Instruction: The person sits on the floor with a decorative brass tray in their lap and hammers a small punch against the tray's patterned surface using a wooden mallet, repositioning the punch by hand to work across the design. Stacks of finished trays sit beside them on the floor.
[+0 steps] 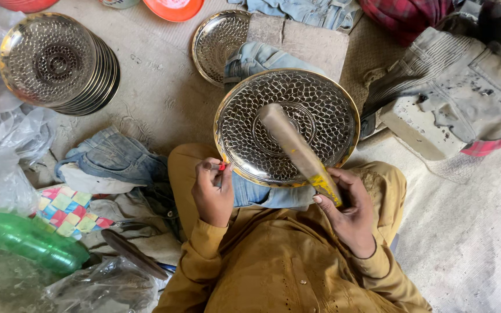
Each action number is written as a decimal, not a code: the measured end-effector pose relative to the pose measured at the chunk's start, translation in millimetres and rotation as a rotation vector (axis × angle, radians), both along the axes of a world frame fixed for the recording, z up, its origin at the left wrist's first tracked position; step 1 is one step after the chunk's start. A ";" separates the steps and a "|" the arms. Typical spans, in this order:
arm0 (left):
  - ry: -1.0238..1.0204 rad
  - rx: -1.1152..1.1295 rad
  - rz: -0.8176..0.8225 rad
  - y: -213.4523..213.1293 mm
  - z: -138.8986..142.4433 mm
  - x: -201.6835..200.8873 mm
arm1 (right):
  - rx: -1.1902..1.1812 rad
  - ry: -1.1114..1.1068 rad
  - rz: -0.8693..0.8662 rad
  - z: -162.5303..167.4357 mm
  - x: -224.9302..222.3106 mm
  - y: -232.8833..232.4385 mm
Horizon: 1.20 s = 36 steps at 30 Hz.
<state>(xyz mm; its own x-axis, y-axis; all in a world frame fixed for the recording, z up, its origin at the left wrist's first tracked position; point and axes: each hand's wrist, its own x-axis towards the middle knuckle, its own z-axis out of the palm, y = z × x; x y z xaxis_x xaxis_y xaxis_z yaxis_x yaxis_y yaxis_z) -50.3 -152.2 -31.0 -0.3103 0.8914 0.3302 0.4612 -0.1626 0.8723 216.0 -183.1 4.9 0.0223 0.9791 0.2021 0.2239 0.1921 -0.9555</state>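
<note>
A round brass-rimmed metal plate (250, 145) with a hammered scale pattern rests on denim cloth over my lap. My right hand (349, 211) grips the yellow-taped end of a long wooden mallet (291, 142), whose blurred head lies over the plate's centre. My left hand (213, 191) is at the plate's near-left rim, pinching a small red-tipped tool (221, 167) against the edge.
A stack of similar plates (59, 64) sits at the upper left and one more plate (218, 40) lies behind a stone block (308, 40). Crumpled clothes, plastic bags, a green bottle (30, 240) and patchwork cloth (68, 208) lie at the left. Another person's legs (465, 87) are at the right.
</note>
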 end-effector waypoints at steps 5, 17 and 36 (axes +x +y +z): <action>-0.021 -0.036 0.037 3.6 -11.9 4.3 | 0.243 -0.273 0.078 26.3 1.5 17.1; 0.275 -0.005 0.110 -2.1 -39.3 -2.1 | 0.554 -0.673 0.390 86.8 -8.8 54.2; 0.068 -0.002 0.101 1.1 -41.7 -1.7 | 0.593 -0.735 0.435 113.7 -38.7 60.7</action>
